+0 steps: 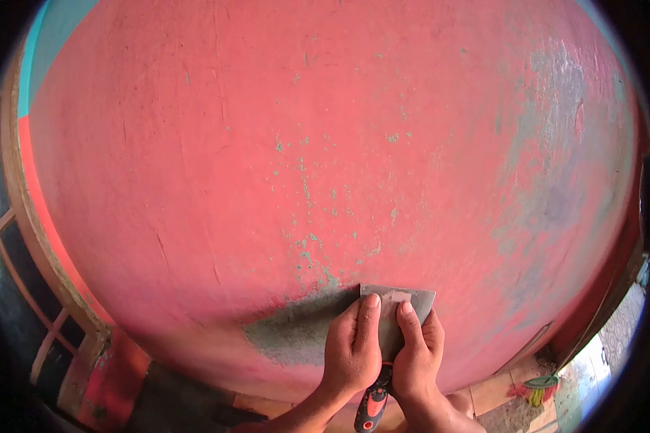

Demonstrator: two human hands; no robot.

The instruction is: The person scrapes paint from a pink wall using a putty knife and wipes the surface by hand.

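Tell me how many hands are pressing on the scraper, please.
2. The left hand lies on the left part of the scraper blade, the right hand on its middle, side by side, low on the red wall. No other hand is in view.

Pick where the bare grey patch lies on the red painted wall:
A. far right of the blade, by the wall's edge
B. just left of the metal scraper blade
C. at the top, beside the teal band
B: the bare grey patch on the red painted wall spreads leftward from the flat metal scraper with a black and red handle, which the left hand and right hand press against the wall.
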